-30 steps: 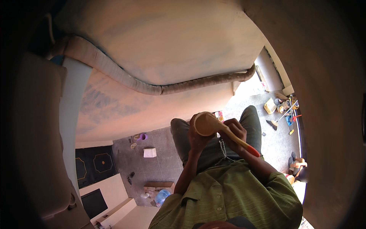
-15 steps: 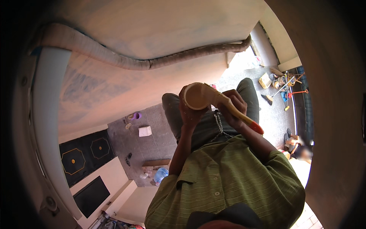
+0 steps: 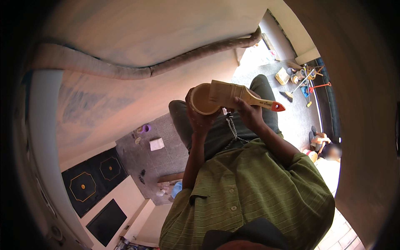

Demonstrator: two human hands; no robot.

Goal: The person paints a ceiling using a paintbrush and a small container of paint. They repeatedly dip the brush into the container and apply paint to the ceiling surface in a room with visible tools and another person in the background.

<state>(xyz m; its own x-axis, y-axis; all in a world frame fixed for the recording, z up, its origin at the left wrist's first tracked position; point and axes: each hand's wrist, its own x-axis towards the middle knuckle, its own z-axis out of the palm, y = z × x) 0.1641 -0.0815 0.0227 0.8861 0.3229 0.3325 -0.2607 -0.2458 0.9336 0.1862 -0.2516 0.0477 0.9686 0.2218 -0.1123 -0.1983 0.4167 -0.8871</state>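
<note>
My left hand (image 3: 199,121) is wrapped round a round tub (image 3: 201,104) of cream paint, held above my lap with its mouth facing up. In my right hand (image 3: 250,113) is a wide paintbrush (image 3: 250,98), gripped where bristles meet handle. The brush has a yellowish wooden handle with a red tip and a hanging hole. Its flat bristles, coated in pale paint, lie across the tub's right rim. Whether they touch the rim I cannot tell. The tub's outer wall is mostly hidden behind my left fingers.
A long wrapped pipe (image 3: 175,60) runs along the patchy painted wall (image 3: 146,93). Far below, the tiled floor holds a white box (image 3: 157,144) and a purple container (image 3: 146,128). At right lie a broom (image 3: 287,96), buckets and a red-handled tool. Another person (image 3: 323,143) sits low at the far right.
The brush has turned so its broad flat side and handle face up, with the handle more level. Its bristles now lie over the tub's right side. My view has shifted slightly.
</note>
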